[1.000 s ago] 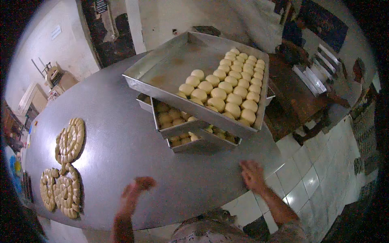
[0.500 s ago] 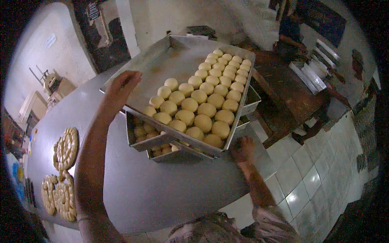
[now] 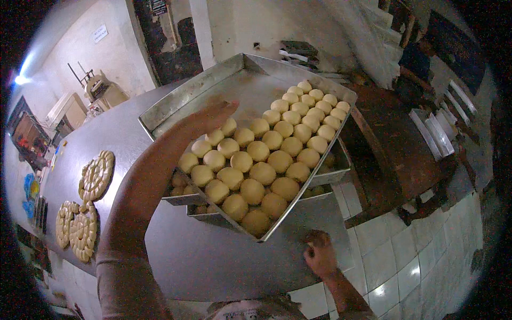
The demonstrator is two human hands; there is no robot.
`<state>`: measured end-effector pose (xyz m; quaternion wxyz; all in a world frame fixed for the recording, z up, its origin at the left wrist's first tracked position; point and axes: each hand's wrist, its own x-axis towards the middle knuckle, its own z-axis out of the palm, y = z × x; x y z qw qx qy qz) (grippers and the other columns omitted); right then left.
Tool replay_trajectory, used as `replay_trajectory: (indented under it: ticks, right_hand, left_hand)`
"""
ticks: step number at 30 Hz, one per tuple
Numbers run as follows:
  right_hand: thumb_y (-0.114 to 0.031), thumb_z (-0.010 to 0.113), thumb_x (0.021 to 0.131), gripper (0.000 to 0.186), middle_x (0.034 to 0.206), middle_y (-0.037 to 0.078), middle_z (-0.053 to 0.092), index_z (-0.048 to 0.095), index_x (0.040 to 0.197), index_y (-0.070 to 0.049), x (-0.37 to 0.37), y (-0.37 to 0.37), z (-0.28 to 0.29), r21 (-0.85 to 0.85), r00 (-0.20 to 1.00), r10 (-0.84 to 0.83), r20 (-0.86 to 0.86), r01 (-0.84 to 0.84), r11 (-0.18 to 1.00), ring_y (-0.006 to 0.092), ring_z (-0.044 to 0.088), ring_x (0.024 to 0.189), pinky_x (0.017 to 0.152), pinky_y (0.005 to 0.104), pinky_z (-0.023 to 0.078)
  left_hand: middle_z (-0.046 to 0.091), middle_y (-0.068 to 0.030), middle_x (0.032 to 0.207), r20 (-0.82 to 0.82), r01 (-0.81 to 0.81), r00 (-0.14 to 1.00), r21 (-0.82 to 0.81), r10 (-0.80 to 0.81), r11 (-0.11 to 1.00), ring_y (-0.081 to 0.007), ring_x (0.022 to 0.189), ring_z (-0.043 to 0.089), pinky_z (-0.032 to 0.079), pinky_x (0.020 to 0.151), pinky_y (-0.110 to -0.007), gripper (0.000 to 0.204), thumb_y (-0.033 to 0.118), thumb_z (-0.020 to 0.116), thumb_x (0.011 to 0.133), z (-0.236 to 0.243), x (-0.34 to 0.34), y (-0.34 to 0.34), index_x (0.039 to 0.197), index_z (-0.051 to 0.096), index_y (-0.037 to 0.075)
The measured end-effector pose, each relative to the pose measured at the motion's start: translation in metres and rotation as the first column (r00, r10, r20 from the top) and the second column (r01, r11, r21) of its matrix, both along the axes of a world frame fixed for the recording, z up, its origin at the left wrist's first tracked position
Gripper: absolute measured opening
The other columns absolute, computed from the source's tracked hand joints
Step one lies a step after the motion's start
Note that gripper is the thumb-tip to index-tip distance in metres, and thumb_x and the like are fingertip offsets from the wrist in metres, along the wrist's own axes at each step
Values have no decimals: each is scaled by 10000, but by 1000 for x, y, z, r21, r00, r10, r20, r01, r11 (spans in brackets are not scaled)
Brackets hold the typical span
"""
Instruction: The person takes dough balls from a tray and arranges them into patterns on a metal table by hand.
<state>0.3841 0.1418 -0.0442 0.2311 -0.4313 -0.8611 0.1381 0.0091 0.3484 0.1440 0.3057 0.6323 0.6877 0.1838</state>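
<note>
Rows of round pale dough balls (image 3: 262, 174) fill the right and near parts of a metal baking tray (image 3: 184, 104). My left hand (image 3: 216, 118) reaches over that tray, just above the end of the rows, its fingers stretched out close together; the palm side is hidden. By the table's right edge, off the tray's near corner, my right hand (image 3: 321, 255) rests low with curled fingers. Whatever it may hold is hidden. Beneath the top tray, set at different angles, are more trays (image 3: 184, 199) with dough balls inside.
Coiled, braided-looking dough pieces (image 3: 96, 176) lie on the grey table (image 3: 213, 256) at left. On the right stands a brown wooden table (image 3: 384, 154) with empty-looking metal pans (image 3: 431, 133), people beside it. A machine (image 3: 98, 88) stands by the left wall.
My left hand has moved right and inward over the tray, its fingers straightening. My right hand stays low near the table's edge. The whole view has shifted.
</note>
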Motion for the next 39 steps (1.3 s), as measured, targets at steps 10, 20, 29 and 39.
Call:
replay_trajectory:
  ticks: [10,20,29,39]
  right_hand:
    - [-268,592,778,422,1076,74,518,473,1123,-58,-6,140,233,371,678,75,-731,304,877,240,517,985,853,386,435]
    - [-248,530,833,331,1067,86,548,508,1097,-49,-123,223,256,461,941,-61,-333,218,860,259,528,996,875,387,424]
    - [-237,520,853,362,1211,106,477,490,1177,-79,-124,-14,168,-103,453,829,-327,-889,445,289,449,1115,940,418,352]
    - [-326,536,797,471,1376,106,296,466,1231,-158,-285,-99,1,-46,819,443,366,-459,887,324,208,1289,1000,533,142]
  left_hand:
    - [435,-138,1252,-179,180,971,104,-159,978,-252,1098,456,360,953,-374,633,523,276,904,12,10,-28,1292,307,24]
    - [580,-136,1010,160,-275,958,746,237,606,-199,836,593,464,750,-307,277,209,481,895,38,-18,-142,1063,566,5]
    - [642,-124,883,213,-806,413,538,886,246,-252,807,604,475,711,-355,205,214,554,830,-175,-163,-399,896,651,46]
    - [577,-169,957,-270,-887,-225,454,936,-82,-317,952,506,405,835,-399,383,384,479,839,-233,-345,-579,947,653,61]
